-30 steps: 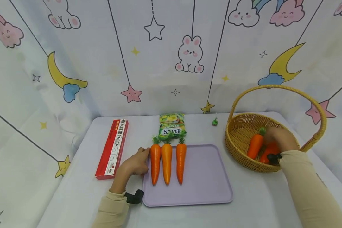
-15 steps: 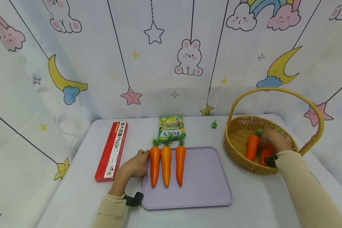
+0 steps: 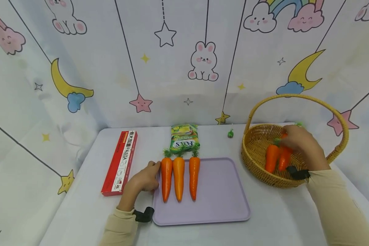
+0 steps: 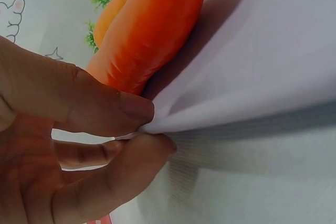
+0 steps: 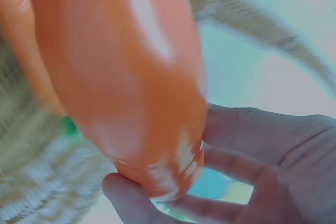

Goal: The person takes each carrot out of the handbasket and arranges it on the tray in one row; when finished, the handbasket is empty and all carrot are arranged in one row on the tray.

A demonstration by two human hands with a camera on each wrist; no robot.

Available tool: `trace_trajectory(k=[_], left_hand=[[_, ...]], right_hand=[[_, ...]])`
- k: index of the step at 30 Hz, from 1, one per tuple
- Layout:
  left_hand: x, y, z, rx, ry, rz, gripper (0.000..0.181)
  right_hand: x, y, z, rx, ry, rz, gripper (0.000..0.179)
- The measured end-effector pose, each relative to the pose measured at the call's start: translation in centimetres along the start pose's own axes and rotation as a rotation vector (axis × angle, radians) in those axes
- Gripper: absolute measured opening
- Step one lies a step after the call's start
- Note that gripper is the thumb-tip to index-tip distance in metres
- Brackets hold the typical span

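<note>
In the head view, my left hand (image 3: 146, 177) is at the left side of the lilac tray (image 3: 222, 191). The left wrist view shows its thumb and forefinger pinching the tray rim (image 4: 210, 121). Three carrots lie side by side on the tray: an orange carrot (image 3: 166, 179) nearest that hand, a lighter orange carrot (image 3: 178, 179), and another carrot (image 3: 194, 179). Over the wicker basket (image 3: 255, 167), my right hand (image 3: 302, 143) grips a carrot (image 5: 126, 77) near its leafy end. Another carrot (image 3: 272, 159) leans inside the basket.
A red pasta box (image 3: 120, 164) lies left of the tray. Behind the tray are a green FOX'S packet (image 3: 184, 136) and a small green object (image 3: 230, 133). The basket's tall handle (image 3: 295, 96) arches over its opening. A patterned curtain (image 3: 166, 75) hangs behind the white table.
My right hand has risen from inside the basket with the carrot, moving slightly up and to the right. The left hand has stayed at the tray rim.
</note>
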State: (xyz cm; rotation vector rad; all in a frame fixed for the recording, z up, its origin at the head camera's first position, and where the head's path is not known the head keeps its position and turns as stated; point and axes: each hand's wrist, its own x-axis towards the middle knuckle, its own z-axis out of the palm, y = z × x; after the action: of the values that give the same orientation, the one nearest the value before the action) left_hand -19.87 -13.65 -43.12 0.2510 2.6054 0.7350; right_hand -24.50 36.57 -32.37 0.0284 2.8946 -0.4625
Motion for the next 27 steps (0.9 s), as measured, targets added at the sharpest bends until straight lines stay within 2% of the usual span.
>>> trace_trajectory(k=[4, 7, 10, 14, 17, 20, 27], left_hand=[[-0.2, -0.1, -0.1, 0.001, -0.002, -0.01, 0.085], [-0.3, -0.1, -0.3, 0.012, -0.002, -0.013, 0.085], [-0.1, -0.1, -0.5, 0.025, -0.004, -0.002, 0.085], [0.0, 0.1, -0.5, 0.032, -0.01, -0.006, 0.085], [0.2, 0.2, -0.2, 0.02, -0.023, -0.015, 0.085], [0.3, 0.2, 0.0, 0.01, -0.033, -0.015, 0.086], [0.1, 0.4, 0.0, 0.033, -0.027, -0.017, 0.086]], right_hand=[[-2.5, -4.4, 0.3, -0.018, 0.136, -0.104, 0.057], [-4.0, -8.4, 1.5, 0.009, 0.208, -0.19, 0.055], [-4.6, -12.1, 4.2, 0.031, 0.233, -0.27, 0.052], [-3.8, -15.7, 9.1, 0.05, 0.178, -0.31, 0.048], [-2.6, -17.4, 12.5, 0.049, 0.114, -0.298, 0.047], [-1.8, -18.3, 14.8, 0.051, 0.072, -0.268, 0.046], [-0.7, -19.3, 17.3, 0.07, 0.06, -0.267, 0.045]])
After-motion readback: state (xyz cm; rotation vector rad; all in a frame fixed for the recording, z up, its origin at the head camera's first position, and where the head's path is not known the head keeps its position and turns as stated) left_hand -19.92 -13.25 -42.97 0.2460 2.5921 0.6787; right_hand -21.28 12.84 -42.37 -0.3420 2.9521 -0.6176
